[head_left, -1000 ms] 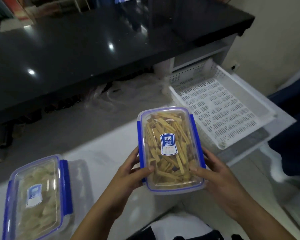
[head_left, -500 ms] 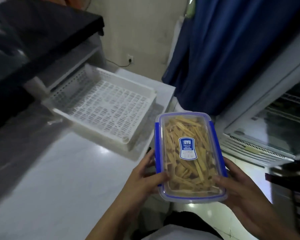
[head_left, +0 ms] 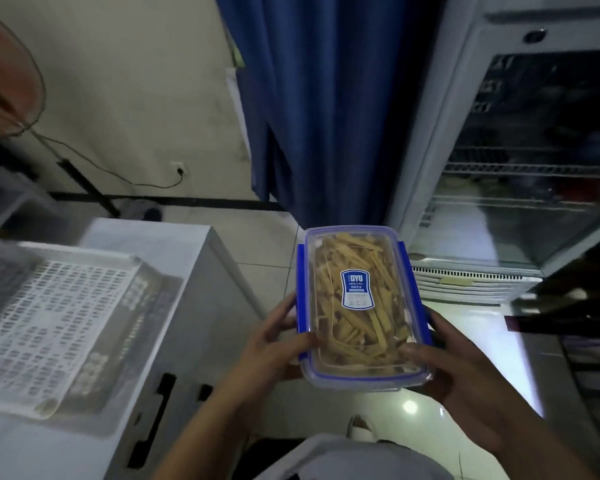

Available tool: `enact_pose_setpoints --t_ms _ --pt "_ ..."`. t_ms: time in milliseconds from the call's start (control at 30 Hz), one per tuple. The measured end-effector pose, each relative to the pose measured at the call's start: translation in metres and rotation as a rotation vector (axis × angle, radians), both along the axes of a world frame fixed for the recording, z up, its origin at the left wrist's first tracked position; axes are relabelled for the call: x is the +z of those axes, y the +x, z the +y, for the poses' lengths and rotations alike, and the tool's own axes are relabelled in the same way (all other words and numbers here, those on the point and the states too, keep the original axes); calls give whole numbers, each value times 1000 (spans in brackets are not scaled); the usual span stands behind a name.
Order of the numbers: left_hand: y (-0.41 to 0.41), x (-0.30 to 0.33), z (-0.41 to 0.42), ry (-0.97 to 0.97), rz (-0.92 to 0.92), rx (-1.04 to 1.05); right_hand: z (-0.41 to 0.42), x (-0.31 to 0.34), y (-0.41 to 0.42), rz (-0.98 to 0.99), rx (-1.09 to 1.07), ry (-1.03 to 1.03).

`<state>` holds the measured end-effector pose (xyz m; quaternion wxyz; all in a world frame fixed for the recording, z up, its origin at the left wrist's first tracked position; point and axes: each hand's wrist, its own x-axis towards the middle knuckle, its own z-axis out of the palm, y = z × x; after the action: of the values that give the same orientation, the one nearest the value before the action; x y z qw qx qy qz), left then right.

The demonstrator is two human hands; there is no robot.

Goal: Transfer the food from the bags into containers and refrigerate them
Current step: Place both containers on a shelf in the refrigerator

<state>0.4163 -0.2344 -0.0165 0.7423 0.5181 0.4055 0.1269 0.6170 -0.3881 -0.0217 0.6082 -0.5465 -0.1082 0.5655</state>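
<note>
A clear lidded container (head_left: 361, 306) with blue clips and a blue label holds yellow food strips. I carry it level in both hands, out over the tiled floor. My left hand (head_left: 274, 344) grips its left side, thumb on the lid. On the right side my right hand (head_left: 465, 372) does the same, thumb across the lid's near corner. A glass-door refrigerator (head_left: 520, 161) with wire shelves stands ahead at the right, its door shut.
A white perforated tray (head_left: 49, 317) lies on the white counter (head_left: 174, 258) at the left. A blue curtain (head_left: 326, 98) hangs beside the refrigerator. A cord runs to a wall socket (head_left: 179, 168). A dark rack (head_left: 586, 323) stands at the right edge.
My view has swung right, away from the counter toward the refrigerator. The container has come with it, off the counter and over the floor. Both hands keep the same hold.
</note>
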Motion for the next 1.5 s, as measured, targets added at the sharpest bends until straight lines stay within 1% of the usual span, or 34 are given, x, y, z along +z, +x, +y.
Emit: enact_pose_setpoints --t_ms 200,267,367,433,500,600,700,800,867,933,1067,1267,1367,1500 --pt "94 1 9 1 50 -158 -17 -7 70 22 -157 -32" --pt "127 3 21 1 54 -245 -21 -9 87 32 -243 -43" --pt "185 11 48 61 38 -324 -27 -8 111 39 -396 -60" --pt "237 14 77 160 54 -310 -29 -3 126 37 -485 -63" --pt "298 10 110 303 68 -296 -30 2 141 19 -581 -82" --pt "387 2 149 477 40 -327 -25 8 160 8 -697 -103" --pt "457 -2 179 499 -37 -330 -18 16 176 18 -818 -137" --pt "505 -10 205 470 -162 -208 -10 22 190 12 -922 -174" --pt "520 -16 213 425 -199 -109 -7 21 198 27 -989 -190" --pt "525 -25 216 427 -208 -55 -4 16 204 52 -1031 -214" --pt "527 -43 223 463 -236 -19 4 12 208 105 -1060 -239" --pt "520 -43 218 499 -238 -24 7 11 205 97 -1101 -226" --pt "502 -39 190 490 -229 -17 -6 11 203 61 -1114 -189" --pt "459 -40 120 501 -225 46 -36 17 200 13 -1121 -134"
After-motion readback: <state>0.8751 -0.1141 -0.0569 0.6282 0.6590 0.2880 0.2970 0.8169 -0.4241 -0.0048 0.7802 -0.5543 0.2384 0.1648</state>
